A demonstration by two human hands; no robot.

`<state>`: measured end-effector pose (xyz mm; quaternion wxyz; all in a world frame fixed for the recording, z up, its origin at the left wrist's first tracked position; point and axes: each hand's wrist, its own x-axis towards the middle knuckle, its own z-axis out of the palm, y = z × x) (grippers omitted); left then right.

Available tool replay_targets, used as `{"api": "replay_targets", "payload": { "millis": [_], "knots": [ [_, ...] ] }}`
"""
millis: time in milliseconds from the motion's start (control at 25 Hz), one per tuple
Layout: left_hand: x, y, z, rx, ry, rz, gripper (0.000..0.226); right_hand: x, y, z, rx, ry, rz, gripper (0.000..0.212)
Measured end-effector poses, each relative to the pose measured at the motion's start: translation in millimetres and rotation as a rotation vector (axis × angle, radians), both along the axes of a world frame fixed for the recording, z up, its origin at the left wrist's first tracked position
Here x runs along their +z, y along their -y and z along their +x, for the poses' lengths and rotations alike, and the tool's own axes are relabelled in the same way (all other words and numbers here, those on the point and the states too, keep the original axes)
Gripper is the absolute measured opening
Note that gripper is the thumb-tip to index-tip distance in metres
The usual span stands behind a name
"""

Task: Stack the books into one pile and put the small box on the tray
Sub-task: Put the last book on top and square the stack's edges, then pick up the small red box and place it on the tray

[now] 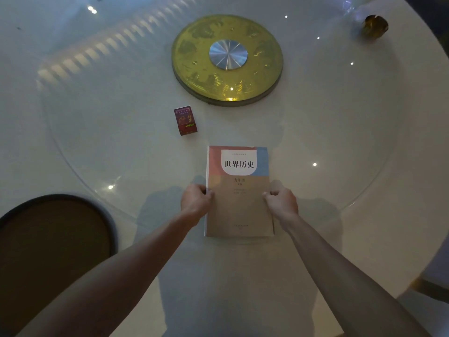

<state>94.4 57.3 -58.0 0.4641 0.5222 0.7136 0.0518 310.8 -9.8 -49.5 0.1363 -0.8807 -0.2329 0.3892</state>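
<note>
While your arms reach forward from the bottom edge, everything sits on a big round white table [340, 132] with a glass turntable over it, its curved rim sweeping around the middle of the view. At the hub lies a gold disc [227, 60] with a silver cap in its centre, well beyond your hands. Next in size is the dark round tray [51, 239] at your near left, brown inside with a darker rim; it is cut off by the picture's left edge and stands well apart from the rest.

Straight ahead of you is the book pile [239, 190], lying flat, its top cover showing a white panel with black Chinese title characters over red, blue and tan blocks. Pale page edges show along its left side, but you cannot tell how many books lie under the top one.

Your left hand [196, 200] grips the pile's left edge, fingers curled around the side and thumb on the cover. Your right hand [281, 199] is closed on the right edge in the same way, fingers bunched tight against it.

Up and to the left of the pile, between it and the disc, the small box [185, 120] rests on the glass, dark red with gold print, apart from both hands. At far right is a small amber object [374, 26], too dim to make out.
</note>
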Motion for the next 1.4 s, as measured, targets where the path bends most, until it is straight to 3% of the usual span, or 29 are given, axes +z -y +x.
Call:
{"api": "replay_targets", "payload": {
  "millis": [160, 240, 360, 480, 720, 920, 1080, 1200, 1320, 1400],
  "knots": [
    [-0.3, -20.4, -1.4, -0.051, -0.014, -0.053, 0.029, 11.8, -17.6, 0.3, 0.028, 0.115, 0.023, 0.018],
    [4.8, -49.1, -2.9, -0.014, 0.033, -0.01, 0.021, 21.0, -45.4, -1.3, 0.031, 0.201, 0.169, 0.024],
    [12.0, -104.5, -6.3, 0.132, 0.05, 0.106, 0.052, 33.1, -102.4, -15.9, 0.183, 0.157, 0.376, 0.031],
    [17.7, -150.2, -12.2, 0.145, 0.011, 0.25, 0.058, 37.9, -150.4, -39.4, 0.424, 0.184, 0.492, 0.035],
    [4.4, -211.3, -26.7, -0.027, -0.06, 0.39, 0.053, 28.0, -215.2, -74.4, 0.653, 0.086, 0.326, 0.052],
    [-13.4, -230.9, -37.3, -0.258, -0.078, 0.362, 0.057, 6.5, -232.8, -93.3, 0.572, -0.113, 0.176, 0.052],
    [-19.1, -226.6, -39.2, -0.134, -0.079, 0.383, 0.059, -1.8, -232.8, -108.0, 0.496, -0.186, 0.171, 0.042],
    [-19.0, -221.8, -40.7, -0.039, -0.09, 0.315, 0.048, -2.0, -233.2, -117.7, 0.446, -0.241, 0.188, 0.037],
    [-16.2, -212.3, -50.4, 0.123, 0.021, 0.242, 0.036, 2.7, -233.3, -122.0, 0.333, -0.296, 0.198, 0.041],
    [-8.9, -203.5, -60.8, 0.182, 0.077, 0.22, 0.039, 10.4, -230.8, -124.6, 0.309, -0.324, 0.215, 0.042]
  ]
}}
